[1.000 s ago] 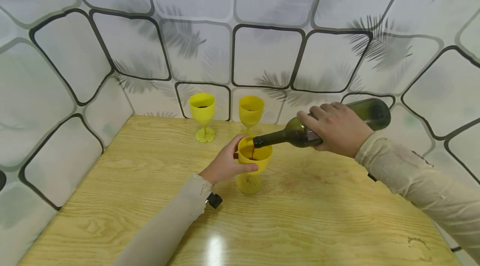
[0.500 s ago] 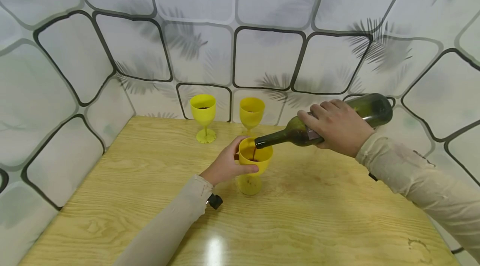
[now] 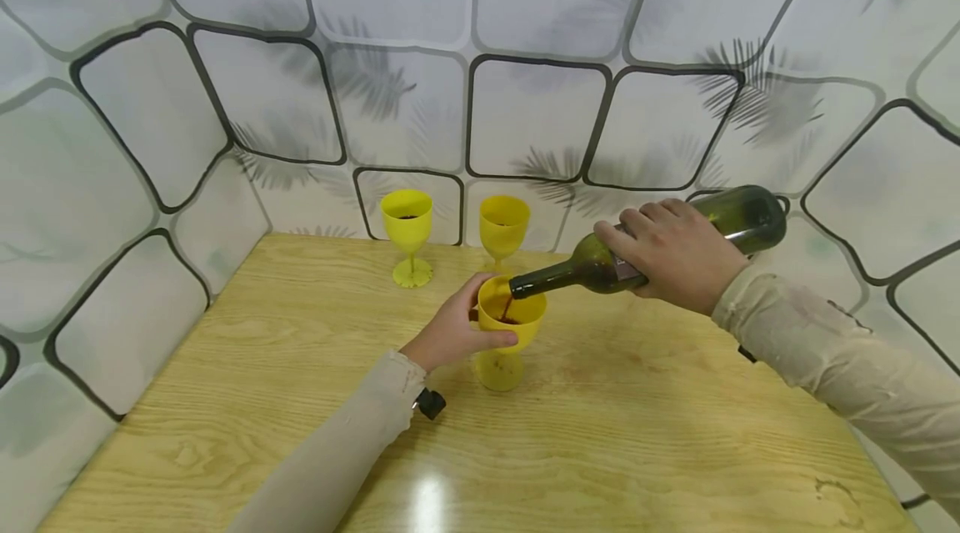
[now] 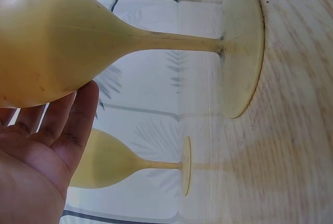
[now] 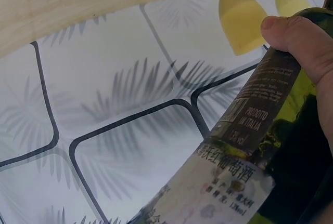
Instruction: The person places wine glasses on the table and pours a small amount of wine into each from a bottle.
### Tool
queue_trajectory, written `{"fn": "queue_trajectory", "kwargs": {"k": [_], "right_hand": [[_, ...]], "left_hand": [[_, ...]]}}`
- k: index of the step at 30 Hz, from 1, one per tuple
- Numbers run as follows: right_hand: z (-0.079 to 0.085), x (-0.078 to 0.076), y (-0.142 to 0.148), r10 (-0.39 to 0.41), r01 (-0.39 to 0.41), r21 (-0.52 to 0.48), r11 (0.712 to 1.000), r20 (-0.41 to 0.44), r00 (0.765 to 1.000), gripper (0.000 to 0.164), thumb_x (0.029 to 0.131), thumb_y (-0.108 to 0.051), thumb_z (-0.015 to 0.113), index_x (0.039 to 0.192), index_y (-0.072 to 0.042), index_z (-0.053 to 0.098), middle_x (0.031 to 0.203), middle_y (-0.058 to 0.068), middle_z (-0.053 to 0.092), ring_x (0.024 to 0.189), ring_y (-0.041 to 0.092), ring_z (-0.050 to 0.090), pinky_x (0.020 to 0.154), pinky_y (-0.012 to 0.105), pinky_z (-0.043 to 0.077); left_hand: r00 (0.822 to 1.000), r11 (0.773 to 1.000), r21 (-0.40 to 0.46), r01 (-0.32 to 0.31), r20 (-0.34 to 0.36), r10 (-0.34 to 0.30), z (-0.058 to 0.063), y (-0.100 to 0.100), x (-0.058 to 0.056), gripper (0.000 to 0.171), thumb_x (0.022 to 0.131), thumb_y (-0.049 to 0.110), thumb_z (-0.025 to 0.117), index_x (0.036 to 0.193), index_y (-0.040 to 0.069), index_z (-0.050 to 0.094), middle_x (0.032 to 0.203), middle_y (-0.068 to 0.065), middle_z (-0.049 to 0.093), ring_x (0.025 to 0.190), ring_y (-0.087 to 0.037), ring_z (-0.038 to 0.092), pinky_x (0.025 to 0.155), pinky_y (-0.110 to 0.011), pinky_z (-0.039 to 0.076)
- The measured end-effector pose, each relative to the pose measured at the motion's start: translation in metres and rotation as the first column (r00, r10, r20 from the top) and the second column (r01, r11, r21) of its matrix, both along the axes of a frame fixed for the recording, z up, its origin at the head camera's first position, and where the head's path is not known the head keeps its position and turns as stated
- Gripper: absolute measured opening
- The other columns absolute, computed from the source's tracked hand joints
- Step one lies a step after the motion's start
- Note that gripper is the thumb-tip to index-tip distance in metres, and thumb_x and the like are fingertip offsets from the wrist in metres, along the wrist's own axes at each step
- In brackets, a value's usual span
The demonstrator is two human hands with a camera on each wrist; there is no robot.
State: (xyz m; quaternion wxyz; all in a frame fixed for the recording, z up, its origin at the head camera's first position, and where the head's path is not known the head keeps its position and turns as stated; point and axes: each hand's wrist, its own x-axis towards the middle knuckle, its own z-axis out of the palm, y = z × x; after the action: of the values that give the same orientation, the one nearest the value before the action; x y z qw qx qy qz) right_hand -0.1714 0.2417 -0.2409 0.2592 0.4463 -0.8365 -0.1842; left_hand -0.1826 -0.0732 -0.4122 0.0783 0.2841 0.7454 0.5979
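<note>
A yellow goblet (image 3: 517, 334) stands on the table, its bowl gripped by my left hand (image 3: 454, 331) with the thumb on the near side. In the left wrist view the goblet's bowl (image 4: 57, 42) lies against the fingers, and its round foot touches the tabletop. My right hand (image 3: 675, 253) holds a dark green wine bottle (image 3: 738, 218) around its body. The bottle is tilted, its mouth just over the goblet's rim, and a thin dark red stream runs into the bowl. Printed labels (image 5: 229, 177) on the bottle show in the right wrist view.
Two more yellow goblets stand behind: a brighter goblet (image 3: 407, 224) at the left with dark liquid inside, and another goblet (image 3: 503, 224) directly behind the held one. A patterned wall covering (image 3: 536, 116) rises at the table's back edge. The wooden table (image 3: 600, 441) extends toward me.
The bottle's base has risen slightly, so it tilts a little more. Red liquid keeps running into the goblet. The left hand holds its place, and the view has shifted slightly.
</note>
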Motion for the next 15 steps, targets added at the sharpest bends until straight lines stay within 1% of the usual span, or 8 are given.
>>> {"fn": "queue_trajectory", "kwargs": {"k": [7,15], "right_hand": [[-0.0001,0.0006,-0.0006,-0.003,0.003,0.014,1.0,0.003,1.0,0.098,0.048,-0.036,0.104,0.124,-0.008,0.049,0.092,0.015,0.06,0.083,0.04,0.066,0.08,0.055,0.057],[0.0028,0.0023,-0.0014,-0.008,0.008,0.022,1.0,-0.011,1.0,0.099,0.048,-0.038,0.105,0.123,-0.007,0.048,0.092,0.015,0.06,0.085,0.04,0.066,0.082,0.055,0.057]], "left_hand": [[1.0,1.0,0.009,-0.002,0.003,0.001,0.0009,0.0003,0.0017,0.079,0.082,0.045,0.088,0.147,0.03,0.046,0.135,0.004,0.059,0.117,-0.021,0.058,0.099,-0.044,0.051],[1.0,1.0,0.02,0.006,0.013,-0.006,0.0023,0.0008,0.0025,0.078,0.083,0.043,0.088,0.147,0.03,0.046,0.135,0.003,0.059,0.117,-0.023,0.059,0.098,-0.044,0.052]]}}
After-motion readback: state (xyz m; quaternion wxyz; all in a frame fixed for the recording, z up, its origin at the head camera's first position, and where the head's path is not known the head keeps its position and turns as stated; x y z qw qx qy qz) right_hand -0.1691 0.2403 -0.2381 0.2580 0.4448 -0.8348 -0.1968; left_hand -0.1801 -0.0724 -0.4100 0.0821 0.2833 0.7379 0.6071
